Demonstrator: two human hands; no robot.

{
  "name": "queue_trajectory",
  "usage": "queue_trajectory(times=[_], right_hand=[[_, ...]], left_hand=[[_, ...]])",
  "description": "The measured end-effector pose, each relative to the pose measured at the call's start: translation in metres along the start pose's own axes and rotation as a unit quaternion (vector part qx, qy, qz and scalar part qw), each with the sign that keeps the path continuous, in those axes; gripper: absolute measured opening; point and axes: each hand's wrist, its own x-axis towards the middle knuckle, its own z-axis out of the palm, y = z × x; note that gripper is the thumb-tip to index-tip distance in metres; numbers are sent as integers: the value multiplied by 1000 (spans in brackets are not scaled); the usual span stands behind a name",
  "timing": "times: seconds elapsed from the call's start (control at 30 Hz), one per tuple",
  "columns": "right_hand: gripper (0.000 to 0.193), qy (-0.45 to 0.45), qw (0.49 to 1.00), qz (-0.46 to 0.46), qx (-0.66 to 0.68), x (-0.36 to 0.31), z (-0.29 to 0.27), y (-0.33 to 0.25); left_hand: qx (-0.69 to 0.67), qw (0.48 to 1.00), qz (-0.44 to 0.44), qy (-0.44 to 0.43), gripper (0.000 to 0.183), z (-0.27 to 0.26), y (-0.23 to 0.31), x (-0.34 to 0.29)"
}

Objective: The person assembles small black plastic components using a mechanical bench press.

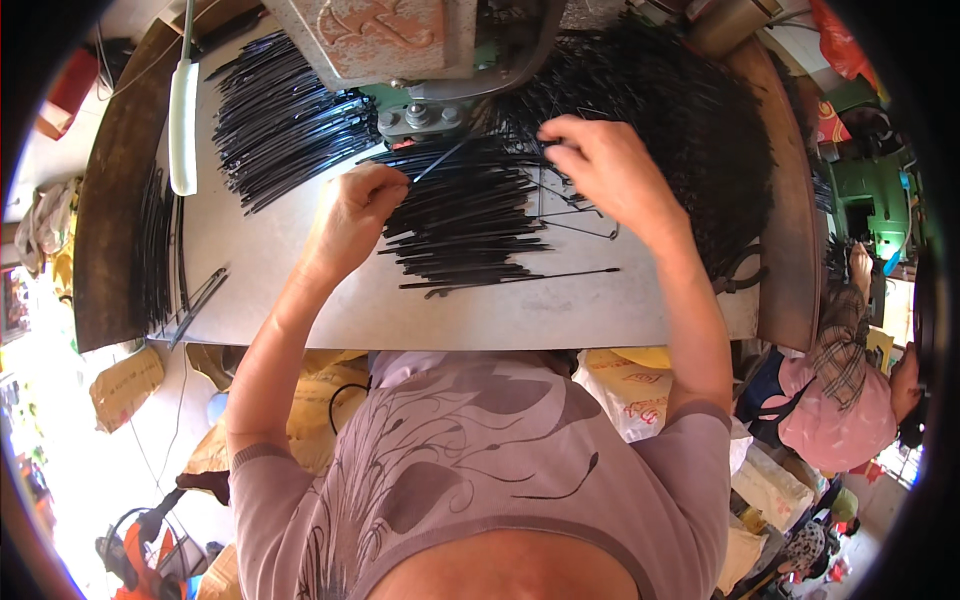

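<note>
My left hand (362, 205) is closed in a pinch on a thin dark rod (438, 162) with a bluish shine. The rod slants up and right toward the machine head (420, 118). A pile of black rods (465, 215) lies beneath and beside this hand. On the right, my right hand (605, 165) hovers with curled fingers over the edge of a large heap of thin black rods (670, 130). It is slightly blurred, and what its fingertips hold, if anything, cannot be made out. A few bent thin rods (580, 228) lie below it.
Another bundle of black rods (290, 120) lies at the far left of the pale worktable (460, 325). A white tube on a cord (184, 128) hangs at left. Brown raised boards (115, 220) border the table. A person in pink (838, 415) sits at right by a green machine (870, 220).
</note>
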Motion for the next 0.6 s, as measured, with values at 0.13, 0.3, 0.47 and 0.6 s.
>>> queue_trajectory(times=[0.13,0.3,0.47,0.6], right_hand=[[19,34,992,-96,71,13,30,-6],[15,-28,981,-69,181,24,52,-25],[14,-34,966,0,256,31,63,-25],[19,-37,941,55,332,37,59,-25]], left_hand=[[60,996,65,6,9,2,7,-6],[-18,998,-44,-42,14,5,25,-5],[176,958,162,157,12,4,1,13],[161,964,108,182,13,-2,-2,26]])
